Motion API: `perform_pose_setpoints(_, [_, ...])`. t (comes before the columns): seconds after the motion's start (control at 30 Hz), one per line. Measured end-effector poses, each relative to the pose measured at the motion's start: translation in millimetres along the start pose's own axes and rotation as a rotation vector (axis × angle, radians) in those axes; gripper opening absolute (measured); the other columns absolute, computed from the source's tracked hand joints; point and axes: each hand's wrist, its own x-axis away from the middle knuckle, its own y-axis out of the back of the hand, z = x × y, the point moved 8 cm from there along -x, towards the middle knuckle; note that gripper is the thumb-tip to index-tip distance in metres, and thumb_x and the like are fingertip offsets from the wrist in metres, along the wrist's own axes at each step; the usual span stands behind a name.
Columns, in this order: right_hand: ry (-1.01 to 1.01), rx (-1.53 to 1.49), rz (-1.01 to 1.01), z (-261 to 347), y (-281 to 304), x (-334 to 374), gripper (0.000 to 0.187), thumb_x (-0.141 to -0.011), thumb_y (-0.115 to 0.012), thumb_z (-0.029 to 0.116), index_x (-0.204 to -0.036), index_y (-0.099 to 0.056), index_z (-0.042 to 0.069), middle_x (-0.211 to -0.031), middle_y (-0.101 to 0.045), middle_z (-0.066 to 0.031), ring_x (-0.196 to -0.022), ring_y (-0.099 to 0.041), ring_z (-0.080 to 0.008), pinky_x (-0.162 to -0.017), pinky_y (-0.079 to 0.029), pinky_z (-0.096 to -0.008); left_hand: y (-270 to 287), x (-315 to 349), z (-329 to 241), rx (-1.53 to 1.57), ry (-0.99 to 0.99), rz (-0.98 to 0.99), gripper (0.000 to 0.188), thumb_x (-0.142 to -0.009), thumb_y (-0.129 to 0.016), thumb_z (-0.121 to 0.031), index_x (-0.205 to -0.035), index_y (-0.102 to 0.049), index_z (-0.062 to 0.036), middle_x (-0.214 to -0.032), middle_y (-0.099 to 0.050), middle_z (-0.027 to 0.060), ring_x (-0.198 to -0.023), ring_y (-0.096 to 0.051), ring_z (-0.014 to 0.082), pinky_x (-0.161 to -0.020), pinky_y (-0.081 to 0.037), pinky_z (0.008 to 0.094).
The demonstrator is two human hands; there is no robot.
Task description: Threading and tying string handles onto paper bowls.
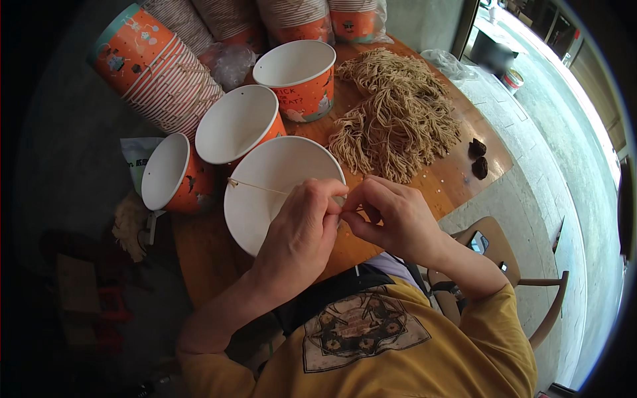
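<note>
A white-lined paper bucket (pixel 279 159) is tilted toward me at the table's near edge. A thin beige cord (pixel 262 187) runs from a small knot at its left rim across its mouth to my fingers. My left hand (pixel 302 222) pinches with thumb and forefinger at the bucket's right rim. My right hand (pixel 398 215) pinches too, its fingertips meeting the left ones. The cord's end between the fingers is mostly hidden. Behind my hands lies a large heap of beige cords (pixel 401 113).
Three more orange buckets stand around: one at left (pixel 166 174), one in the middle (pixel 237 125), one farther back (pixel 295 69). A leaning bucket stack (pixel 159 73) is at far left, bagged stacks behind. Two dark lumps (pixel 478 158) lie on the wooden table (pixel 468 182). A chair (pixel 494 255) holds a phone (pixel 478 242).
</note>
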Motion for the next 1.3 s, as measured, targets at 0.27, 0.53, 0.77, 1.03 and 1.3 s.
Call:
perform_pose_setpoints(0.27, [-0.057,-0.056,0.025,-6.4,-5.8,-1.2,0.011,-0.078,-0.065,0.005,-0.085,-0.057,0.004,-0.074,-0.054,-0.0026,-0.059,-0.051,-0.0102,-0.052,-0.044,-0.0243,17.2,-0.5,2.0,-0.052,-0.028,-0.067,0.031,-0.081,-0.055,0.009,-0.109,-0.047,-0.0027,-0.094,-0.050,0.0116,-0.083,-0.057,0.0273,-0.073,-0.048,0.0370])
perform_pose_setpoints(0.53, [-0.111,-0.056,0.049,-4.4,-5.5,-4.8,0.013,-0.076,-0.064,0.008,-0.084,-0.055,0.004,-0.074,-0.058,-0.0091,-0.062,-0.060,-0.0233,-0.056,-0.049,-0.0331,4.4,3.6,13.8,0.015,0.170,0.028,0.019,-0.083,-0.059,0.001,-0.100,-0.052,-0.0030,-0.088,-0.055,0.0120,-0.077,-0.060,0.0291,-0.067,-0.049,0.0391])
perform_pose_setpoints(0.77, [-0.115,-0.050,0.045,-3.9,-4.4,-4.4,0.012,-0.078,-0.064,0.009,-0.086,-0.057,0.004,-0.074,-0.059,-0.0094,-0.061,-0.060,-0.0230,-0.056,-0.049,-0.0332,1.6,-1.2,15.3,-0.044,0.135,0.038,0.013,-0.085,-0.059,-0.002,-0.093,-0.050,-0.0031,-0.088,-0.055,0.0122,-0.077,-0.058,0.0340,-0.065,-0.048,0.0416])
perform_pose_setpoints(1.03, [-0.110,-0.090,-0.010,-7.1,-2.9,2.9,0.013,-0.079,-0.067,0.009,-0.088,-0.059,0.004,-0.073,-0.058,-0.0073,-0.060,-0.059,-0.0187,-0.055,-0.048,-0.0305,1.0,-0.5,10.4,0.015,0.065,-0.011,0.015,-0.083,-0.058,0.003,-0.091,-0.048,-0.0017,-0.084,-0.054,0.0112,-0.072,-0.059,0.0260,-0.060,-0.048,0.0355])
perform_pose_setpoints(1.3, [-0.245,-0.252,0.003,-22.1,-8.1,11.0,0.013,-0.082,-0.067,0.007,-0.090,-0.058,0.003,-0.075,-0.058,-0.0001,-0.063,-0.052,-0.0041,-0.056,-0.044,-0.0203,-8.3,1.8,34.4,0.491,0.388,0.037,0.015,-0.086,-0.056,0.003,-0.096,-0.047,-0.0035,-0.085,-0.055,0.0020,-0.077,-0.055,0.0085,-0.071,-0.047,0.0245])
